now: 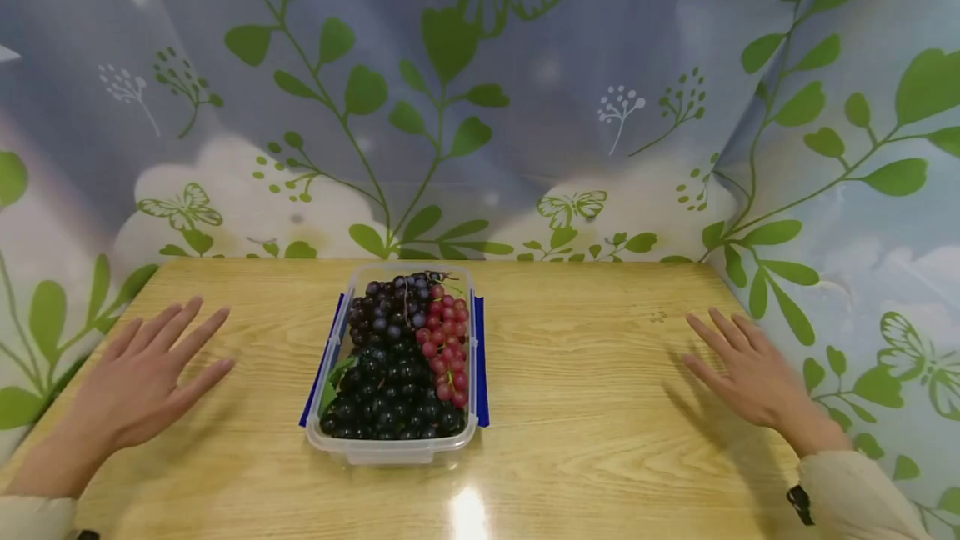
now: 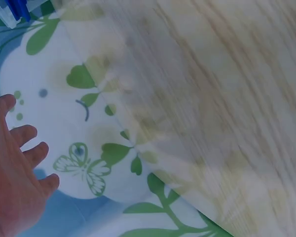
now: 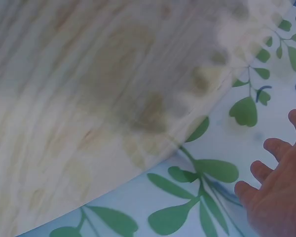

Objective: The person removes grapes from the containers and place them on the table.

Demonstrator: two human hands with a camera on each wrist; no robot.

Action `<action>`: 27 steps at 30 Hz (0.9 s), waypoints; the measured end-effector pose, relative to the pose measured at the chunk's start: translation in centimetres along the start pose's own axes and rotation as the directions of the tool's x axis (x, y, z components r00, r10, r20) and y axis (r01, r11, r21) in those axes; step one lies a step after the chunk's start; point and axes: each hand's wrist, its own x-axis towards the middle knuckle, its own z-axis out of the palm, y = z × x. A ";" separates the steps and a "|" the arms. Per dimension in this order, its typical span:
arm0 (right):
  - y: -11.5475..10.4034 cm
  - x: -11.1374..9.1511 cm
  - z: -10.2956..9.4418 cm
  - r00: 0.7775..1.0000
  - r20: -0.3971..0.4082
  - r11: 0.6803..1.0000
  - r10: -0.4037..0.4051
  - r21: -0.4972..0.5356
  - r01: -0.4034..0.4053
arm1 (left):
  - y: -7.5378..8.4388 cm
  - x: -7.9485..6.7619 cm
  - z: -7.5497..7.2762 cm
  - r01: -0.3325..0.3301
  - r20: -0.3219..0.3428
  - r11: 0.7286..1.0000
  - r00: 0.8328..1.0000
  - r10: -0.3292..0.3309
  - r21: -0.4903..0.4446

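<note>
The left hand (image 1: 142, 386) and right hand (image 1: 757, 377) are spread wide, holding nothing. Between them, a clear box (image 1: 390, 446) with 2 blue flaps (image 1: 482, 365) sits on the desk (image 1: 600, 390). A knock could tip it and spill the heap inside: dark grapes (image 1: 390, 390), with red grapes (image 1: 448, 340) along the right.

Your bare left hand (image 1: 142, 390) faces palm down, fingers (image 1: 202, 333) spread, thumb (image 1: 206, 382) angled inward; your bare right hand (image 1: 757, 382) mirrors it, well apart, both wrists (image 1: 816, 433) emerging from cream fabric sleeves (image 1: 858, 494).
</note>
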 end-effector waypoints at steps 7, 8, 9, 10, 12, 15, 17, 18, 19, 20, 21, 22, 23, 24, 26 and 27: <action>-1.7 1.6 0.2 1.000 -0.017 0.999 -0.020 0.045 0.021 | 0.7 0.6 -0.3 -0.013 0.019 1.000 1.000 0.013 -0.016; -2.0 1.8 0.2 0.999 -0.022 0.999 -0.024 0.047 0.025 | 0.8 0.7 -0.3 -0.019 0.021 1.000 1.000 0.019 -0.019; -2.2 2.0 0.2 0.999 -0.022 0.999 -0.027 0.045 0.028 | 0.9 0.8 -0.4 -0.026 0.023 0.999 0.999 0.026 -0.023; -2.4 2.1 0.1 0.999 -0.020 0.999 -0.029 0.041 0.030 | 1.0 0.8 -0.4 -0.035 0.023 0.999 0.999 0.036 -0.029; -2.9 2.4 0.0 1.000 -0.007 0.999 -0.030 0.037 0.030 | 1.2 1.0 -0.3 -0.049 0.018 0.998 0.999 0.050 -0.037; -3.6 2.8 0.0 0.999 0.016 0.999 -0.028 0.036 0.028 | 1.5 1.1 -0.2 -0.066 0.006 0.997 0.998 0.066 -0.038; -4.1 3.0 0.1 0.999 0.023 0.999 -0.031 0.038 0.030 | 1.8 1.3 -0.1 -0.073 -0.001 0.997 0.997 0.073 -0.037; -4.4 3.1 0.1 0.999 0.022 0.999 -0.036 0.038 0.035 | 1.9 1.4 -0.1 -0.079 -0.004 0.996 0.997 0.079 -0.037; -4.6 3.2 0.2 0.999 0.019 0.999 -0.042 0.035 0.041 | 2.1 1.4 -0.1 -0.084 -0.007 0.996 0.996 0.084 -0.036; -4.9 3.3 0.2 0.999 0.015 0.998 -0.047 0.031 0.047 | 2.2 1.5 -0.1 -0.086 -0.008 0.996 0.996 0.085 -0.034; -5.1 3.4 0.3 0.999 0.011 0.998 -0.053 0.026 0.053 | 2.4 1.6 -0.1 -0.087 -0.009 0.996 0.996 0.087 -0.033; -5.3 3.5 0.4 0.998 0.008 0.998 -0.058 0.022 0.058 | 2.5 1.7 -0.1 -0.089 -0.007 0.996 0.996 0.088 -0.031; -5.6 3.6 0.4 0.998 0.007 0.998 -0.063 0.020 0.063 | 2.7 1.8 -0.1 -0.093 -0.008 0.995 0.996 0.093 -0.029; -5.8 3.7 0.5 0.998 0.008 0.998 -0.066 0.016 0.066 | 2.8 1.8 -0.1 -0.097 -0.007 0.995 0.995 0.097 -0.024; -6.3 3.9 0.6 0.997 0.014 0.997 -0.070 0.018 0.070 | 3.1 2.0 -0.1 -0.107 -0.007 0.994 0.994 0.107 -0.016; -6.5 4.1 0.6 0.997 0.018 0.997 -0.073 0.022 0.072 | 3.3 2.1 -0.1 -0.116 -0.009 0.993 0.993 0.116 -0.013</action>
